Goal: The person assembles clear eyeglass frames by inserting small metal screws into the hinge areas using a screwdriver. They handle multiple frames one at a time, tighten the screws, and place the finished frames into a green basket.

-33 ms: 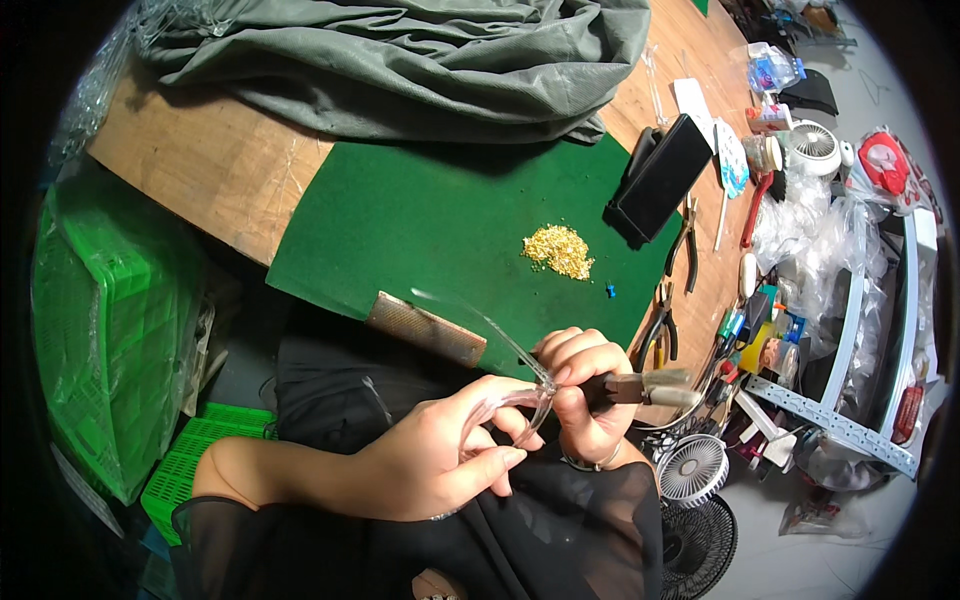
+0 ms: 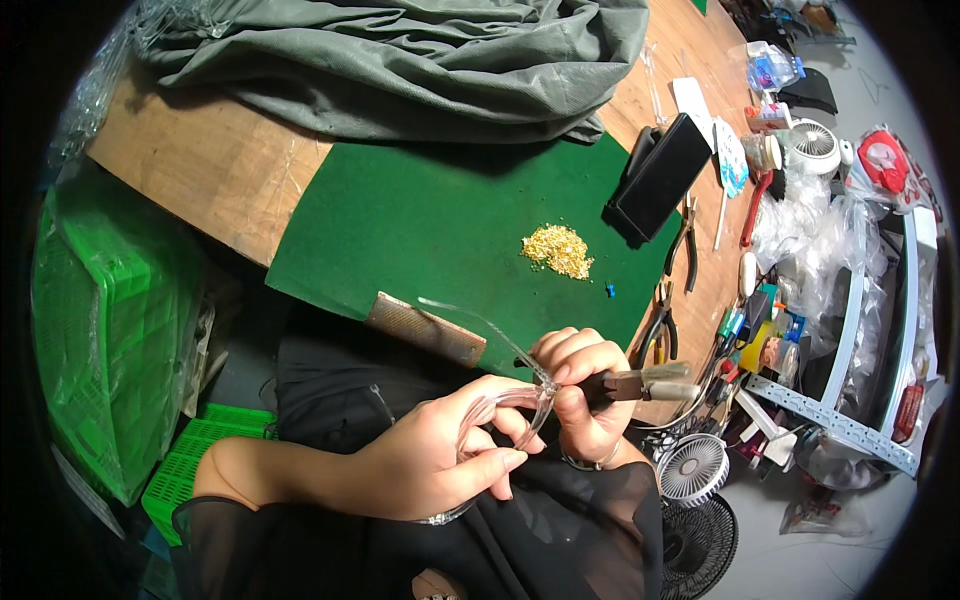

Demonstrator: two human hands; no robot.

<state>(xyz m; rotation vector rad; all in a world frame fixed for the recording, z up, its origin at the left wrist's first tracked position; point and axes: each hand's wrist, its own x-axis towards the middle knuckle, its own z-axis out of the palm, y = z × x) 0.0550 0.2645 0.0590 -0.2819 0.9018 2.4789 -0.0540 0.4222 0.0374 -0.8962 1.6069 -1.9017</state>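
My left hand (image 2: 430,455) is closed around a looped bundle of clear, thin plastic strands (image 2: 495,402) in front of my lap. At the bundle's right end, the thumb and fingers of my right hand (image 2: 588,390) pinch the strands. That same hand also keeps a pair of pliers (image 2: 628,386) in its palm, with two pale ends sticking out to the right. A loose strand runs from the pinch up and left over the green mat (image 2: 430,220). Beyond the hands, a heap of small gold-coloured pieces (image 2: 557,250) lies on the mat, with a small blue piece (image 2: 610,290) beside it.
A textured tan block (image 2: 425,328) sits at the mat's near edge. Right of the mat are a black phone-like device (image 2: 665,180) and two more pliers (image 2: 685,250). Grey cloth (image 2: 400,75) covers the far side. Green crates (image 2: 110,330) stand left; small fans (image 2: 692,470) stand right.
The free end of the loose strand has shifted slightly right and down. Both hands keep their grip in nearly the same place.
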